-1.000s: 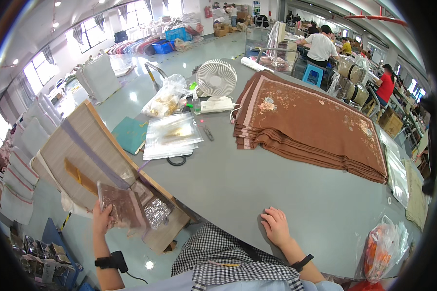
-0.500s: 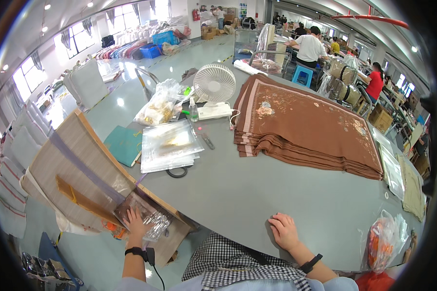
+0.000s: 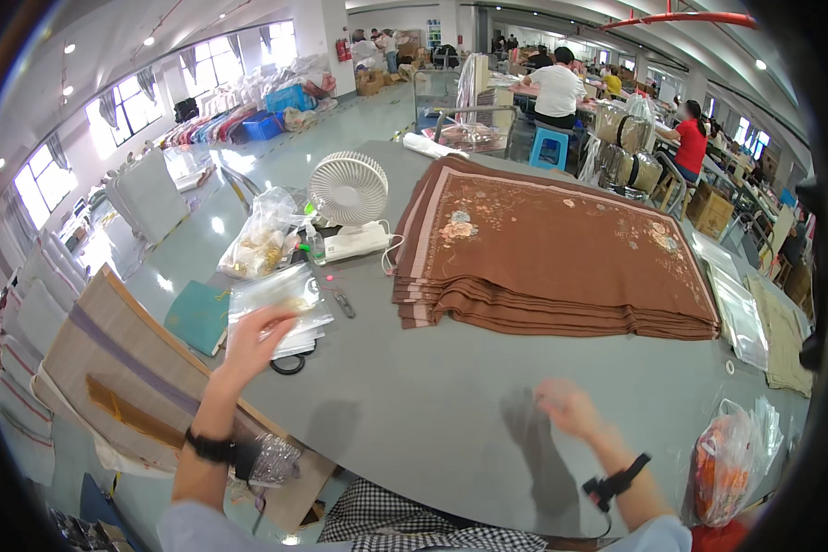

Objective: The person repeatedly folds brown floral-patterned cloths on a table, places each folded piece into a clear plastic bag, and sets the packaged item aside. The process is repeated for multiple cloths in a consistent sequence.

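Note:
My left hand [image 3: 256, 348] is over the near edge of a stack of clear plastic bags [image 3: 281, 296]. Its fingers are curved, with the thumb apart from them, and nothing shows between. Hovering above the grey table [image 3: 414, 405], my right hand [image 3: 569, 408] is smeared by motion, so its fingers are unclear. A pile of folded brown floral cloths [image 3: 552, 253] lies farther off. Beside the bags are a pair of small thread snips [image 3: 344, 304], a black ring [image 3: 288, 364] and a teal notebook [image 3: 198, 316].
A white fan [image 3: 348, 189], a white power strip [image 3: 356, 241] and a filled plastic bag [image 3: 262, 241] stand at the back left. A bag of orange things [image 3: 719, 465] is at the right edge. A slanted wooden board [image 3: 124, 354] rises on the left, near crinkled clear packets [image 3: 274, 460].
My left hand has left the crinkled packets beside the table and risen forward to the plastic bags. My right hand has lifted off the tabletop. The view has shifted slightly.

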`<state>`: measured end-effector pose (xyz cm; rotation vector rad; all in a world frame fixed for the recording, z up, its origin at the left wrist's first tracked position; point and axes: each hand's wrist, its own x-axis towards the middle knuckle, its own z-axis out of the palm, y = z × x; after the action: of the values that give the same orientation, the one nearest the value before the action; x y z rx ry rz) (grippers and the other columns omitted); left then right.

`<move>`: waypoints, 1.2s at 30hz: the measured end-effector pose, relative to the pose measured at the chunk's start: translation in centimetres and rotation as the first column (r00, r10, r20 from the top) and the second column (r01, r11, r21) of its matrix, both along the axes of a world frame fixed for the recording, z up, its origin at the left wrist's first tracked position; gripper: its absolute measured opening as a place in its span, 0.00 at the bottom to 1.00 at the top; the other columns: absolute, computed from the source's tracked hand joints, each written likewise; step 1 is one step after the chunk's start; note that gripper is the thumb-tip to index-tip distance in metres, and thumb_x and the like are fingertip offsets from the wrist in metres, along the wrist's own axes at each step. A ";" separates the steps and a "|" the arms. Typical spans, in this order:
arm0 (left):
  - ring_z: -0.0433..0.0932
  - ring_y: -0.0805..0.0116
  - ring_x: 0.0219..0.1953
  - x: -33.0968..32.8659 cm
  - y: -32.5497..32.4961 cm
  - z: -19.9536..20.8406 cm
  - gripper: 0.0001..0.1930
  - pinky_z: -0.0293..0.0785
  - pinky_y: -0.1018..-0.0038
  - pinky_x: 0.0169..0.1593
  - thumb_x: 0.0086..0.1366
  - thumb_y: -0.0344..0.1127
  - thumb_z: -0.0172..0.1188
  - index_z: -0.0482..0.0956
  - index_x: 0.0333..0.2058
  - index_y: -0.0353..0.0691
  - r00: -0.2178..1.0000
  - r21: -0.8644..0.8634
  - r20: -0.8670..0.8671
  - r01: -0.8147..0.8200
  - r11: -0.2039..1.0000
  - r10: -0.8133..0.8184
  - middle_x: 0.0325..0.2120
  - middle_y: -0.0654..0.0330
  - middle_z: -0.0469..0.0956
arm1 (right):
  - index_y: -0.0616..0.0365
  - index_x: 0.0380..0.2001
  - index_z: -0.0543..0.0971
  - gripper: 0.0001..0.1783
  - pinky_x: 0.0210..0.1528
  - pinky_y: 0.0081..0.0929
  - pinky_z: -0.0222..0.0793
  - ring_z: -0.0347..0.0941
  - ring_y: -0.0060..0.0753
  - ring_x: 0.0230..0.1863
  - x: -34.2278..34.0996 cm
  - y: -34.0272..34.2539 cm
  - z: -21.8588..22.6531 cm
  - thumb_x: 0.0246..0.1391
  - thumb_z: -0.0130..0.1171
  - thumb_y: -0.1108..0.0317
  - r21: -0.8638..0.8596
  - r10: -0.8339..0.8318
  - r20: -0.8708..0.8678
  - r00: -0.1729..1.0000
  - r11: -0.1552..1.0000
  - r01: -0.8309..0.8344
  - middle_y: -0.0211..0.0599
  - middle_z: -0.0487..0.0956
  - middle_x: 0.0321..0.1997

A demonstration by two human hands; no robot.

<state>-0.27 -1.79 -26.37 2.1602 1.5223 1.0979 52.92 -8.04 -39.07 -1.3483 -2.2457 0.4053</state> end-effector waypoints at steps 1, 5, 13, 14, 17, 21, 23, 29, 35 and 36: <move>0.80 0.68 0.39 3.3 2.8 0.4 0.11 0.74 0.74 0.45 0.64 0.33 0.59 0.81 0.42 0.34 0.990 -0.062 0.059 0.134 0.989 -0.130 0.37 0.55 0.82 | 0.54 0.50 0.76 0.20 0.58 0.39 0.67 0.69 0.48 0.58 2.3 2.4 0.5 0.52 0.60 0.68 0.021 -0.055 0.032 0.998 0.998 0.054 0.43 0.77 0.53; 0.78 0.58 0.48 15.1 14.3 -2.1 0.15 0.71 0.67 0.54 0.67 0.40 0.54 0.80 0.45 0.36 0.925 -0.112 -0.159 0.331 0.937 -0.346 0.43 0.53 0.81 | 0.56 0.61 0.66 0.28 0.64 0.41 0.61 0.61 0.49 0.65 10.7 13.3 1.2 0.57 0.56 0.64 0.148 -0.357 0.071 0.931 0.927 0.344 0.45 0.67 0.64; 0.56 0.58 0.67 24.8 22.1 -15.5 0.26 0.54 0.55 0.66 0.71 0.46 0.45 0.59 0.65 0.50 0.734 -0.199 -0.651 0.077 0.977 -0.191 0.66 0.59 0.58 | 0.48 0.61 0.70 0.24 0.61 0.47 0.59 0.60 0.48 0.66 14.7 17.3 -5.6 0.62 0.50 0.58 0.158 -0.580 0.323 0.748 0.812 0.562 0.40 0.67 0.65; 0.64 0.59 0.63 24.2 22.3 -16.3 0.23 0.62 0.57 0.61 0.69 0.47 0.48 0.69 0.59 0.46 0.815 -0.053 -0.561 0.141 0.989 -0.147 0.60 0.56 0.68 | 0.48 0.58 0.72 0.22 0.60 0.45 0.61 0.62 0.48 0.64 15.0 17.2 -5.8 0.61 0.52 0.59 0.217 -0.571 0.247 0.783 0.820 0.530 0.40 0.69 0.63; 0.75 0.56 0.51 21.9 23.3 -16.7 0.17 0.70 0.64 0.54 0.66 0.44 0.53 0.80 0.47 0.41 0.963 -0.138 -0.181 0.174 0.975 -0.198 0.46 0.54 0.79 | 0.51 0.51 0.78 0.17 0.54 0.38 0.67 0.70 0.45 0.56 16.5 17.2 -5.7 0.58 0.56 0.63 0.175 -0.515 0.123 0.848 0.852 0.493 0.42 0.75 0.56; 0.80 0.57 0.42 20.5 24.5 -15.2 0.09 0.74 0.67 0.47 0.60 0.32 0.61 0.83 0.38 0.37 0.959 -0.134 -0.138 0.231 0.964 -0.249 0.36 0.52 0.82 | 0.57 0.42 0.82 0.12 0.42 0.32 0.72 0.76 0.43 0.40 18.1 18.5 -5.0 0.53 0.61 0.70 0.210 -0.530 0.023 0.848 0.832 0.514 0.43 0.79 0.42; 0.80 0.56 0.41 20.5 24.9 -14.7 0.09 0.74 0.67 0.46 0.59 0.31 0.61 0.82 0.39 0.38 0.967 -0.182 -0.057 0.234 0.955 -0.248 0.37 0.52 0.81 | 0.59 0.36 0.82 0.08 0.40 0.33 0.72 0.75 0.43 0.36 18.3 19.4 -4.8 0.52 0.61 0.70 0.233 -0.588 0.031 0.808 0.791 0.566 0.41 0.79 0.36; 0.78 0.53 0.43 21.3 25.9 -14.3 0.13 0.73 0.62 0.50 0.56 0.34 0.62 0.81 0.41 0.41 0.919 -0.134 -0.368 0.100 0.986 -0.143 0.39 0.55 0.80 | 0.58 0.33 0.80 0.06 0.36 0.31 0.70 0.74 0.39 0.31 16.7 20.9 -3.2 0.50 0.63 0.71 0.076 -0.678 -0.286 0.677 0.688 0.721 0.40 0.77 0.31; 0.78 0.50 0.42 22.5 26.0 -13.2 0.10 0.72 0.62 0.47 0.58 0.34 0.59 0.81 0.37 0.38 0.902 -0.137 -0.353 0.211 0.968 -0.247 0.34 0.52 0.82 | 0.55 0.30 0.81 0.04 0.38 0.33 0.71 0.76 0.41 0.34 13.9 20.4 -2.8 0.52 0.61 0.69 0.134 -0.473 0.053 0.879 0.876 0.464 0.36 0.78 0.32; 0.81 0.55 0.33 22.6 26.0 -12.7 0.10 0.75 0.65 0.40 0.61 0.34 0.58 0.80 0.39 0.36 0.913 -0.097 -0.342 0.200 0.975 -0.222 0.30 0.53 0.82 | 0.56 0.31 0.81 0.05 0.40 0.34 0.72 0.76 0.43 0.35 13.7 20.6 -2.9 0.53 0.60 0.68 0.107 -0.505 -0.092 0.858 0.852 0.513 0.39 0.79 0.32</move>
<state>22.29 24.18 -39.06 2.5071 1.3861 0.6112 66.62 12.54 -41.94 -1.7578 -1.7321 0.1072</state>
